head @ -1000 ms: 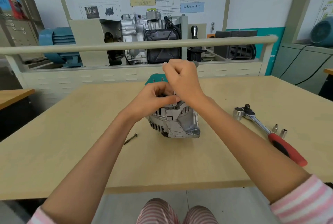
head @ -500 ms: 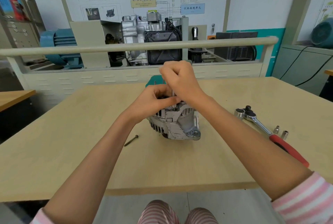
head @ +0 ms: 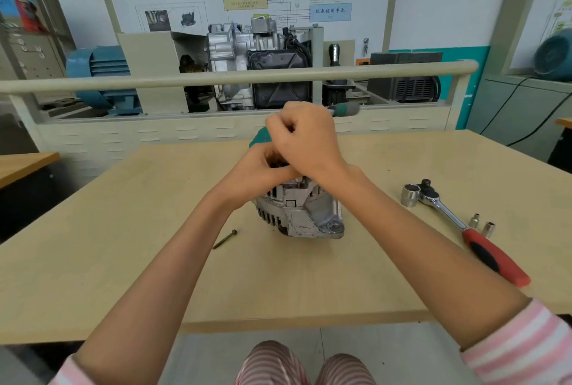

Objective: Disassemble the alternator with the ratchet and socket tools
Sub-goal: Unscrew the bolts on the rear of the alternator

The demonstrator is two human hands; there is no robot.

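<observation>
One bolt (head: pixel 225 239) lay loose on the worktop (head: pixel 93 261), left of centre in the frame and just left of the left forearm. One alternator (head: pixel 305 214) stood at the middle of the worktop, its top hidden under both hands. The left hand (head: pixel 257 172) sat on the upper left of the alternator with its fingers curled down against the housing; what lay under them could not be made out. The right hand (head: pixel 305 140) was above it, closed into a fist round a tool (head: pixel 345 110) whose green and grey handle end stuck out to the right of the knuckles; the rest of that tool was hidden in the fist, and its tip could not be seen. A teal object (head: pixel 258 138) showed only as a corner behind the hands.

At the right of the frame lay one ratchet (head: pixel 464 230) with a red and black grip, pointing toward the lower right. One large socket (head: pixel 410 195) stood touching its head on the left side. Two small sockets (head: pixel 482 223) stood upright just right of the shaft, close to each other.
</observation>
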